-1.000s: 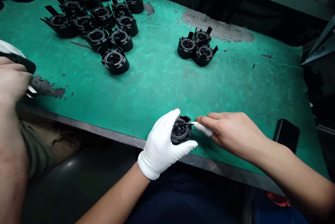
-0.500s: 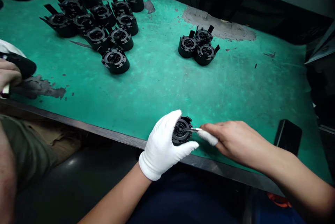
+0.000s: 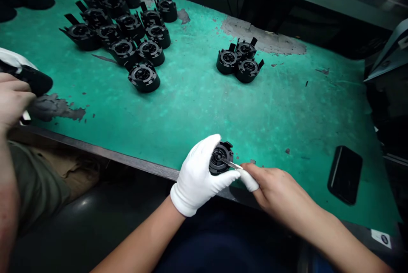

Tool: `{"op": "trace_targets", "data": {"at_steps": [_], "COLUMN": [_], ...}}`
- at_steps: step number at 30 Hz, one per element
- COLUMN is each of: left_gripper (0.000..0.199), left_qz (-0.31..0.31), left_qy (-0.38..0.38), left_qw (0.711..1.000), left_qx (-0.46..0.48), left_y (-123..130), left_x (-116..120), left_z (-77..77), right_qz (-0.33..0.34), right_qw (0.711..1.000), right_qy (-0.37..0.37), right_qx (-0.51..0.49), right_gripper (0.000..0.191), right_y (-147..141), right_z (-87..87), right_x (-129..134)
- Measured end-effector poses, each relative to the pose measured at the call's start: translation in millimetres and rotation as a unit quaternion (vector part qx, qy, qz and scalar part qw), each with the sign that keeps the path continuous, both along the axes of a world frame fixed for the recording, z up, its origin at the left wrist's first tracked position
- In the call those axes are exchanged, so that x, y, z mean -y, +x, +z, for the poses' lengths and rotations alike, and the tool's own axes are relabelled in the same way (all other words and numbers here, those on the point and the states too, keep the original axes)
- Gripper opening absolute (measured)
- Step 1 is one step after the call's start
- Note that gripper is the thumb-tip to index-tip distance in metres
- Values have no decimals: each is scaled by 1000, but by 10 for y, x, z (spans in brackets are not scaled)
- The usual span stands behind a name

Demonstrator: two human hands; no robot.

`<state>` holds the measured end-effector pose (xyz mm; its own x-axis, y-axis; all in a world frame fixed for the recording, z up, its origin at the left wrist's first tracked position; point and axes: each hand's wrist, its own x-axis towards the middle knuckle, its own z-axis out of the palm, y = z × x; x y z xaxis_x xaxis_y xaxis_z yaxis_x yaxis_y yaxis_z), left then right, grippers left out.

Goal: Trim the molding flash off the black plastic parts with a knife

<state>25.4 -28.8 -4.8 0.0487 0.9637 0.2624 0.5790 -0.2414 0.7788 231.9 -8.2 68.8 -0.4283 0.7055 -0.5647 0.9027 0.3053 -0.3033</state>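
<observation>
My left hand (image 3: 196, 175), in a white glove, is closed around a round black plastic part (image 3: 219, 159) near the table's front edge. Concentric rings and slots show on the part's upturned face. My right hand (image 3: 270, 186) is bare except for a white cover on the thumb. Pinched in it is a slim metal tool with a narrow blade (image 3: 232, 164), whose tip reaches over the middle of the part. The fingers hide the tool's rear, so its exact kind cannot be made out.
Several black round housings (image 3: 143, 76) with upright tabs cluster at the back left of the green table (image 3: 191, 111). Three more (image 3: 247, 70) stand further right. A black phone-like object (image 3: 346, 175) lies at right. At left, a co-worker's hand (image 3: 14, 98) holds a black part.
My right hand has shifted down and slightly left, so the blade now slants more steeply across the part. My left hand keeps its grip. The view has shifted slightly.
</observation>
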Motion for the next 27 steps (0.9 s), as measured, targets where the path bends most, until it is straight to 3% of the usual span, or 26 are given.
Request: {"op": "trace_targets", "data": {"at_steps": [6, 9, 13, 16, 18, 21, 24, 27], "left_gripper": [84, 84, 79, 79, 81, 83, 90, 102], "left_qz": [-4, 20, 88, 90, 69, 61, 74, 29], "left_qy": [-40, -70, -109, -122, -121, -125, -141, -162], "left_qw": [999, 997, 988, 988, 990, 990, 987, 983], "left_qx": [3, 24, 72, 20, -21, -25, 37, 87], "left_y": [-13, 22, 171, 299, 327, 255, 130, 32], "left_x": [-26, 1, 258, 553, 719, 759, 524, 216], "left_z": [37, 60, 81, 82, 119, 214, 259, 229], "right_qz": [-7, -49, -197, -270, -257, -179, -106, -61], "right_qw": [1000, 990, 930, 891, 885, 899, 944, 979], "right_qy": [-4, -18, -28, -4, 10, 32, 53, 75], "right_qx": [-30, -129, -309, -364, -388, -398, -309, -181], "right_gripper": [32, 27, 34, 43, 43, 40, 43, 46], "right_y": [-46, -9, -124, -316, -371, -230, 25, 188], "right_z": [52, 30, -245, -452, -446, -261, -58, 11], "right_x": [-29, 12, 192, 172, 45, -163, -207, -149]}}
